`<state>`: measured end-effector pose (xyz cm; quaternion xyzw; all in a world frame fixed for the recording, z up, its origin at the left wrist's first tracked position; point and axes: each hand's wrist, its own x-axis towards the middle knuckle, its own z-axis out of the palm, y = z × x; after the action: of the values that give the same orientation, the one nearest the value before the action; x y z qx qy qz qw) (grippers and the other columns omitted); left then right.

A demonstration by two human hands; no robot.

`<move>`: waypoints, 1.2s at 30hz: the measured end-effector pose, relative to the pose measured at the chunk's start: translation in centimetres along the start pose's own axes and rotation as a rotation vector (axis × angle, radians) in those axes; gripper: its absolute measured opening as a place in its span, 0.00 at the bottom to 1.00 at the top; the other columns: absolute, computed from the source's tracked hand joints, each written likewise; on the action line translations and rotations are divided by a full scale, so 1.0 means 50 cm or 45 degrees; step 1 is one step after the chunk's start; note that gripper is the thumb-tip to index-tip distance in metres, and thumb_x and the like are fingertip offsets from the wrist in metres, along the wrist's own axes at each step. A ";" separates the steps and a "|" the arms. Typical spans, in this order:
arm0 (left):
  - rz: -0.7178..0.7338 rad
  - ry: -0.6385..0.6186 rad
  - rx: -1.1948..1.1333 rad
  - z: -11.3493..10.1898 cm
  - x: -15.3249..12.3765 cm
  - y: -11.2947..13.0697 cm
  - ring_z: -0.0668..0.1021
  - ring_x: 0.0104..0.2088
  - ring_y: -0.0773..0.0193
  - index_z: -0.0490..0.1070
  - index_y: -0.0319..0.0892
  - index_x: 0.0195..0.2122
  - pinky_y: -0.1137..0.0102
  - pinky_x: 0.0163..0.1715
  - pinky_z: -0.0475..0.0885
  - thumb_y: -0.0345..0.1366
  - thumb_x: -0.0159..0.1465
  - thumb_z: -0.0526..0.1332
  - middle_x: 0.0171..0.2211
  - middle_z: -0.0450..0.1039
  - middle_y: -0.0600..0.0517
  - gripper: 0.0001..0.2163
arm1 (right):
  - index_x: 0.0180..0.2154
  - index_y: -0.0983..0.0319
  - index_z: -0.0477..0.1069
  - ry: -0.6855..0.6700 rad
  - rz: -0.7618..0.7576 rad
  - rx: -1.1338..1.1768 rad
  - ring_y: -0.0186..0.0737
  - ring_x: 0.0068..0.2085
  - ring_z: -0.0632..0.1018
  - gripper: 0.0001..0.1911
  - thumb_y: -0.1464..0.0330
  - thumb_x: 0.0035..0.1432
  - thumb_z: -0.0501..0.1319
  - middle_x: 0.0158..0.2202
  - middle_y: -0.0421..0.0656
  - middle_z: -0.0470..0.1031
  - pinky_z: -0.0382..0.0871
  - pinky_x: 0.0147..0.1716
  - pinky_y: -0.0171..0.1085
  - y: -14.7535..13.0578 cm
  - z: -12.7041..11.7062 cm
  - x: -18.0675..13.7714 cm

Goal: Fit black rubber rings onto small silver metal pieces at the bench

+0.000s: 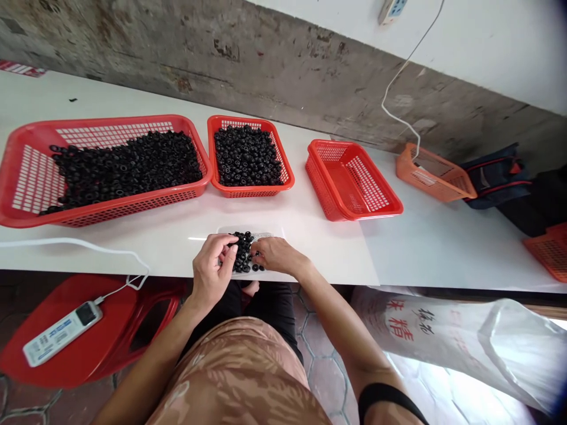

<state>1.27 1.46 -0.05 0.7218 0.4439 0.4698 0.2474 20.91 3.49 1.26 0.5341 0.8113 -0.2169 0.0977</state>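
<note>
A small clear tray [270,235] lies at the near edge of the white table [425,248], with a heap of small black rings [243,255] on it. My left hand [213,268] rests at the heap's left side, thumb and fingers pinched together on a black ring. My right hand [278,255] sits at the heap's right side, its fingers curled down into the rings; what they hold is hidden.
Behind stand a large red basket [26,177] and a smaller red basket [248,190], both full of black rings. An empty red basket [354,183] and orange baskets [436,174] lie to the right. A power strip [59,332] sits on a red stool, a white sack [443,336] lower right.
</note>
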 end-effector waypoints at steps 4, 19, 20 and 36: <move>-0.019 -0.087 0.003 0.015 0.000 -0.004 0.76 0.32 0.67 0.73 0.42 0.46 0.72 0.32 0.72 0.33 0.70 0.58 0.42 0.74 0.49 0.07 | 0.51 0.59 0.75 0.025 -0.009 0.052 0.47 0.48 0.80 0.14 0.69 0.64 0.61 0.46 0.49 0.80 0.68 0.45 0.36 0.002 0.000 0.003; -0.005 -0.254 -0.088 0.012 0.008 0.010 0.79 0.39 0.64 0.77 0.43 0.48 0.72 0.38 0.73 0.32 0.69 0.60 0.44 0.76 0.48 0.09 | 0.41 0.66 0.76 0.054 -0.240 1.431 0.30 0.25 0.69 0.18 0.56 0.64 0.61 0.25 0.36 0.71 0.61 0.25 0.29 0.033 -0.017 -0.024; -0.040 -0.262 -0.134 0.013 0.009 0.013 0.79 0.39 0.64 0.77 0.43 0.47 0.71 0.38 0.73 0.33 0.69 0.61 0.43 0.77 0.49 0.08 | 0.40 0.66 0.76 0.024 -0.245 1.543 0.29 0.24 0.66 0.19 0.55 0.62 0.62 0.24 0.36 0.70 0.59 0.23 0.29 0.032 -0.017 -0.028; -0.629 -0.028 -0.778 0.018 0.001 0.009 0.76 0.27 0.68 0.77 0.41 0.43 0.73 0.28 0.70 0.39 0.64 0.65 0.32 0.78 0.51 0.09 | 0.40 0.66 0.81 -0.011 0.217 0.180 0.55 0.46 0.81 0.09 0.69 0.60 0.64 0.39 0.56 0.81 0.73 0.44 0.42 -0.037 -0.009 0.013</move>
<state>2.27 1.35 -0.06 0.4914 0.4412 0.4990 0.5611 18.97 3.59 1.85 0.6058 0.7451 -0.2670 0.0813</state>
